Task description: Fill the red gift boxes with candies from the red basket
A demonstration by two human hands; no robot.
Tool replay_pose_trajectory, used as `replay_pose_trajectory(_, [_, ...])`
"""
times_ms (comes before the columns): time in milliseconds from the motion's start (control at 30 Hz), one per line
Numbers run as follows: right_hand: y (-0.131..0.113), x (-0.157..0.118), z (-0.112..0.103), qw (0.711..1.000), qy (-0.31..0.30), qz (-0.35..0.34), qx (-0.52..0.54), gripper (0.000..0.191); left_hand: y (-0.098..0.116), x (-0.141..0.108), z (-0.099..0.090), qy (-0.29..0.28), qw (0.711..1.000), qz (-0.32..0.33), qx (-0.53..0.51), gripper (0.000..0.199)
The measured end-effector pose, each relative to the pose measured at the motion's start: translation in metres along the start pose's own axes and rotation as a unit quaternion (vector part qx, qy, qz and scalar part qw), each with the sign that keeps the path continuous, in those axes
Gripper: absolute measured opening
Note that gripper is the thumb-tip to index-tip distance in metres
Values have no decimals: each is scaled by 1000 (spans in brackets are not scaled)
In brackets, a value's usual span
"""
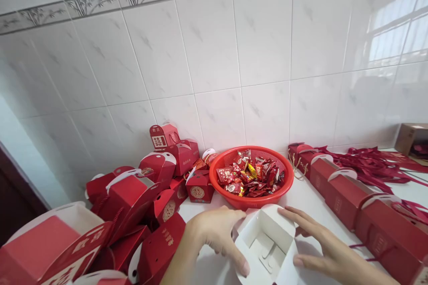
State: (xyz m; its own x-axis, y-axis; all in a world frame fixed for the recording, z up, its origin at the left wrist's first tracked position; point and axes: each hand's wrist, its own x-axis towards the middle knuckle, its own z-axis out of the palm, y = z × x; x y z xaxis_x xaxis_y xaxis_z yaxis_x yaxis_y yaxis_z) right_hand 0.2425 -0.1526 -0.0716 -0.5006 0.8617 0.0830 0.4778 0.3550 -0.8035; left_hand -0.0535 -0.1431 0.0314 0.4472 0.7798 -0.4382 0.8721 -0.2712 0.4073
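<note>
A paper gift box [265, 247] stands in front of me with its top flaps spread, so its white inside shows. Interlocked tabs lie across its bottom, and I see nothing else in it. My left hand [219, 231] holds the box's left side, thumb on the near left flap and fingers bent round the far left corner. On the opposite side, my right hand [321, 247] grips the box, its fingers along the far right flap and its thumb by the right wall. Just beyond the box sits a red plastic basket [230, 202] filled with wrapped candies [250, 173].
Folded red gift boxes [157, 169] are heaped on the left. More red boxes [344, 198] form a row on the right, with dark red ribbons [364, 164] behind them. A cardboard box [406, 138] stands at the far right. A tiled wall [217, 53] closes off the back.
</note>
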Motion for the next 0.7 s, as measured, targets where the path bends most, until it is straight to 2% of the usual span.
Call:
replay_pose_trajectory(100, [6, 2, -3, 1000, 13, -2, 13, 81, 5, -2, 0, 12, 999, -33, -11, 80])
replay_pose_trajectory(200, [1, 5, -11, 999, 32, -36, 3, 83, 7, -10, -5, 55, 998, -4, -33, 69])
replay_pose_trajectory(267, [-7, 10, -18, 996, 62, -71, -5, 77, 8, -15, -9, 113, 991, 28, -67, 61])
replay_pose_trajectory(333, [-18, 21, -26, 988, 116, -99, -6, 58, 7, -13, -13, 190, 975, 60, -103, 49])
replay_pose_trajectory(400, [-28, 40, -35, 979, 181, -98, -11, 41, 5, -5, -17, 260, 954, 88, -116, 38])
replay_pose_trajectory(467, [-37, 64, -42, 971, 221, -94, -12, 34, 3, 10, -22, 285, 947, 101, -104, 32])
replay_pose_trajectory(533, [-43, 92, -44, 972, 209, -105, 0, 28, 0, 30, -27, 241, 963, 91, -78, 28])
replay_pose_trajectory(600, [-46, 119, -43, 982, 157, -104, 3, 23, -3, 51, -32, 159, 985, 57, -42, 26])
replay_pose_trajectory(633, [-46, 131, -42, 987, 129, -96, -2, 20, -4, 60, -34, 122, 991, 35, -31, 26])
replay_pose_trajectory(700, [-46, 151, -39, 997, 28, -59, -41, 14, -5, 78, -38, 68, 997, -8, -22, 24])
